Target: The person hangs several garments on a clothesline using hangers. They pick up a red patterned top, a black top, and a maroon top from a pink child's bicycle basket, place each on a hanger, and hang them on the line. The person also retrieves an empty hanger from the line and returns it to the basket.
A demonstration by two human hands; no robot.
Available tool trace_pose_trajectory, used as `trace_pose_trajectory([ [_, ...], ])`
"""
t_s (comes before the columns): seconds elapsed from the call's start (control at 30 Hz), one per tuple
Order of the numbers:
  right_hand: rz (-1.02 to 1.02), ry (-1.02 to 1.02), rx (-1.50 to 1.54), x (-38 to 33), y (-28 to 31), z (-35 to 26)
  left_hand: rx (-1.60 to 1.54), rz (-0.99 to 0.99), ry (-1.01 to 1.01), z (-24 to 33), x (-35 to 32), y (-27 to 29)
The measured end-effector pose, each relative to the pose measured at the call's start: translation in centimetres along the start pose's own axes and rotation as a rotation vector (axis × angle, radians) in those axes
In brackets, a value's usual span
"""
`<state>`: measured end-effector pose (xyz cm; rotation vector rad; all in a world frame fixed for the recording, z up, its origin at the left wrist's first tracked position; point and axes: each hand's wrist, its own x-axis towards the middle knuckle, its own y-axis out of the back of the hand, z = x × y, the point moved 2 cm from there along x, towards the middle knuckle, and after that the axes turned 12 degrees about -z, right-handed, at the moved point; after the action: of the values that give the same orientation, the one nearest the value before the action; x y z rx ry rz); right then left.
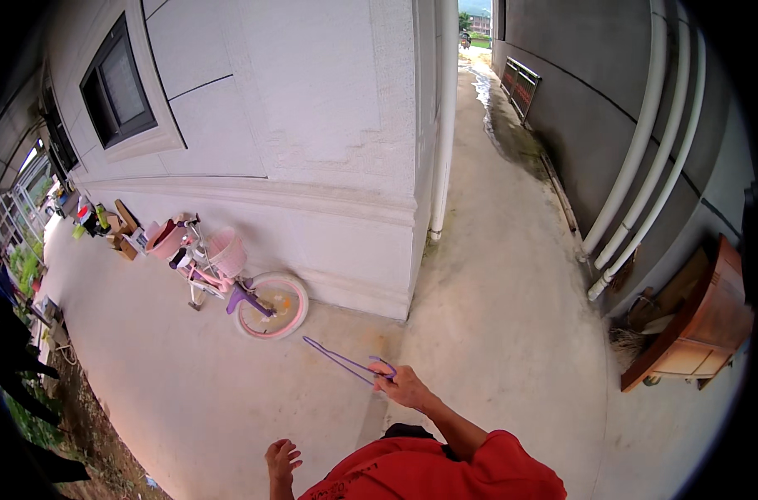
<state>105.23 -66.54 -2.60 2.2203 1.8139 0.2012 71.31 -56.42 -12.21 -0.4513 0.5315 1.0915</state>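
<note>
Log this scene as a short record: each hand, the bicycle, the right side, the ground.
Right hand: holds a thin purple wire item, apparently a hanger
Left hand: holds nothing visible; fingers slightly curled
Bicycle: pink and purple, with a pink basket, beside the pale wall
Right side: three pale pipes along the grey wall; reddish-brown wooden furniture nearby
Ground: pale, concrete-like

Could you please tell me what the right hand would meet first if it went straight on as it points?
Probably the front wheel of the pink bicycle, as the right hand, holding a purple loop, points there, though depth is unclear.
</note>
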Motion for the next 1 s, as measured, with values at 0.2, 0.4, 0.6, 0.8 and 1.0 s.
trace_pose_trajectory([
  [0.2,0.018,-0.058,0.0,-1.4,4.6,1.6,0.028,-0.126,0.03,1.2,3.0,-6.1],
  [0.4,-0.011,-0.195,0.041,-3.9,8.9,1.9,0.085,-0.248,0.044,2.2,5.7,-12.2],
  [0.6,0.067,-0.078,-0.124,-5.7,10.4,4.5,0.128,-0.356,0.117,2.5,7.0,-17.2],
  [0.8,0.107,-0.14,-0.158,-6.5,11.1,6.7,0.181,-0.432,0.163,2.2,7.0,-19.2],
  [1.0,0.14,-0.204,-0.158,-7.6,11.2,8.5,0.29,-0.42,0.124,5.1,3.9,-22.6],
])
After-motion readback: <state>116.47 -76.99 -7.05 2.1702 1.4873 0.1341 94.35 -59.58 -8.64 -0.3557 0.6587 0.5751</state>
